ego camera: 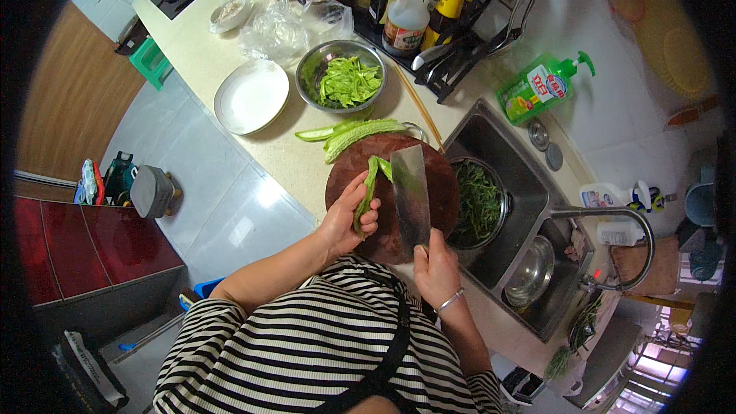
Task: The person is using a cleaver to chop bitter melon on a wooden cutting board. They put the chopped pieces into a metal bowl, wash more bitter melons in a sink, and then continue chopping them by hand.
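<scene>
My left hand [352,213] grips a long piece of green bitter melon [371,184] over the left part of a round wooden cutting board [382,250]. In my right hand [438,264] is the handle of a cleaver [411,195], its broad blade above the board, close to the melon's upper end. More bitter melon pieces [365,135] lie on the counter against the board's far edge. Beyond them a steel bowl [305,72] holds sliced green melon [349,81]. A white plate [252,96] stands left of the bowl.
Right of the board, a double sink [474,126] holds a pot of leafy greens [476,204] and a glass bowl [532,273]. Wooden chopsticks [421,106] lie near the sink. Farther back are plastic bags [279,29], sauce bottles [405,17] and a green soap bottle [535,89].
</scene>
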